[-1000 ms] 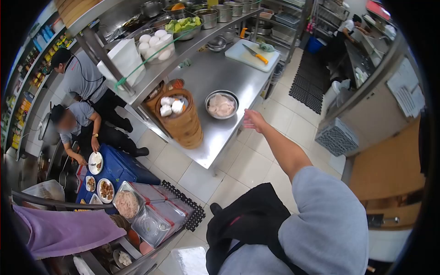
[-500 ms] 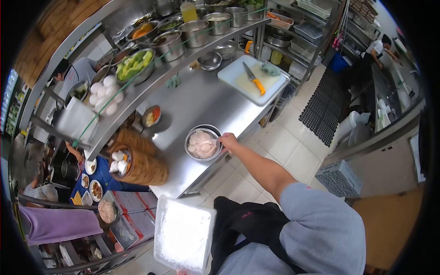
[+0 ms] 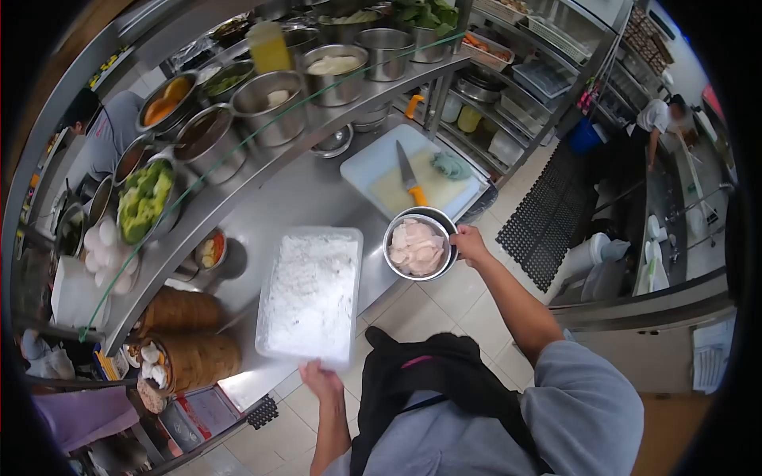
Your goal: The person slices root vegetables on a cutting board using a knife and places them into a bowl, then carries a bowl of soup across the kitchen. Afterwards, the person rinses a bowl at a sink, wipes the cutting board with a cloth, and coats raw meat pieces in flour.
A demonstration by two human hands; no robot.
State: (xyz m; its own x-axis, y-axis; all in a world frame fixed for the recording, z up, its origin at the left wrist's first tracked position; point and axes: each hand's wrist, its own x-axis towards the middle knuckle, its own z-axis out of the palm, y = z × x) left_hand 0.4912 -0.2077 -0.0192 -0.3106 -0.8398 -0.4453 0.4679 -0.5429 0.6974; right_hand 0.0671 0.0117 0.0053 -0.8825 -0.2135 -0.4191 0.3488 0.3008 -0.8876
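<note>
My left hand (image 3: 323, 381) is at the near edge of a clear plastic container (image 3: 358, 297) full of white powder, its fingers closed on the rim. The container is over the front part of the steel counter; I cannot tell whether it rests there. My right hand (image 3: 471, 244) grips the right rim of a round metal bowl (image 3: 387, 258), held over the counter's front edge. Pale raw meat pieces (image 3: 416, 246) fill the bowl, and a second metal rim shows behind it. Beyond the bowl, a knife (image 3: 408, 174) with an orange handle lies on a white cutting board (image 3: 365, 170).
A raised shelf (image 3: 317, 123) carries several metal pots, broccoli (image 3: 145, 198) and eggs (image 3: 107, 250). Bamboo steamers (image 3: 202, 361) stand at the counter's left end. A black floor mat (image 3: 540, 222) lies to the right. Other people work at the far left and far right.
The bowl of meat has risen off the counter and moved right in my right hand. My left hand has brought the powder container forward, over the counter. The view has shifted.
</note>
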